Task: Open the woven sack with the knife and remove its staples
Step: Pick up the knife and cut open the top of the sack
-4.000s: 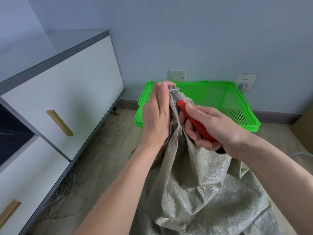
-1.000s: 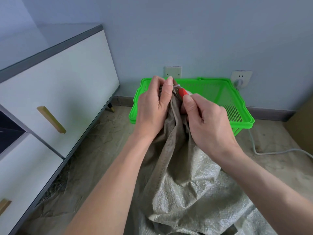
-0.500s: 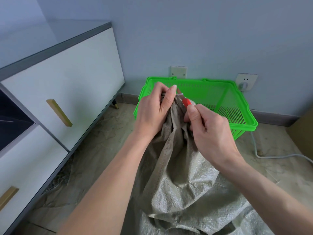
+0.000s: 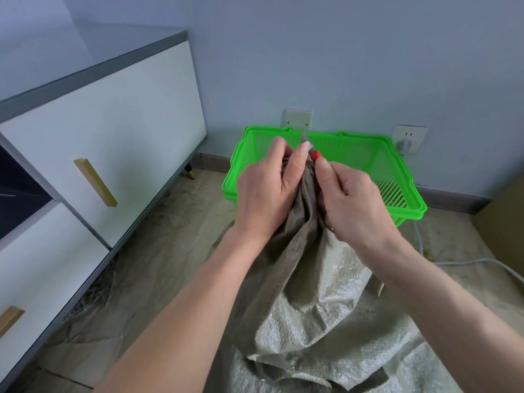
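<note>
A grey-green woven sack (image 4: 306, 302) stands on the floor in front of me, its neck bunched upward. My left hand (image 4: 266, 191) grips the gathered neck from the left. My right hand (image 4: 351, 202) holds a red-handled knife (image 4: 314, 155) against the neck on the right. Only the red handle end and a short grey blade tip show above my fingers; the blade points up and away. A thin white tie sits at the top of the bunch beside my left fingertips. No staples are visible.
A bright green plastic basket (image 4: 397, 177) sits on the floor behind the sack, against the blue wall. A white cabinet (image 4: 113, 137) with wooden handles stands at the left. Two wall sockets and a white cable (image 4: 467, 262) are at the right. Paper covers the floor.
Four seconds ago more of the red handle showed and the blade lay across the neck; now my right hand covers most of it and the blade tip sticks up above the bunch.
</note>
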